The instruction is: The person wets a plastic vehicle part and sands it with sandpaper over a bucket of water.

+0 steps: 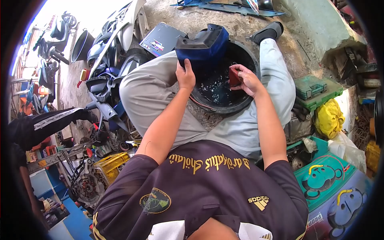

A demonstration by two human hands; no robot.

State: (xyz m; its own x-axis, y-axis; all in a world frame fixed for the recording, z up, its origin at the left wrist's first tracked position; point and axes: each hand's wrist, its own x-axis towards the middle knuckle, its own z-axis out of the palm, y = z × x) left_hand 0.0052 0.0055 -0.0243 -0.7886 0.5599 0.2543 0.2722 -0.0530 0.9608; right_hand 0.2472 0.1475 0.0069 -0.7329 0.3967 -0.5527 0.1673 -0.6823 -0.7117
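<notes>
My left hand [186, 75] is closed on the lower left edge of a blue and black plastic motorcycle panel [210, 45], tilted over a round black tub [251, 56]. My right hand [249, 82] pinches a dark red piece of sandpaper [233, 77], folded or curled, above the tub and just right of the panel. Dark water [214, 91] with whitish foam on its surface fills the tub's lower part. The panel's far side is hidden from me. The tub stands on the floor between my legs.
A grey box [163, 39] lies beyond my left knee. Motorcycle fairings [108, 86] crowd the left side, where another person's leg [52, 124] shows. On the right are a green tool case [310, 87], a yellow bag [330, 115] and a teal box [324, 176].
</notes>
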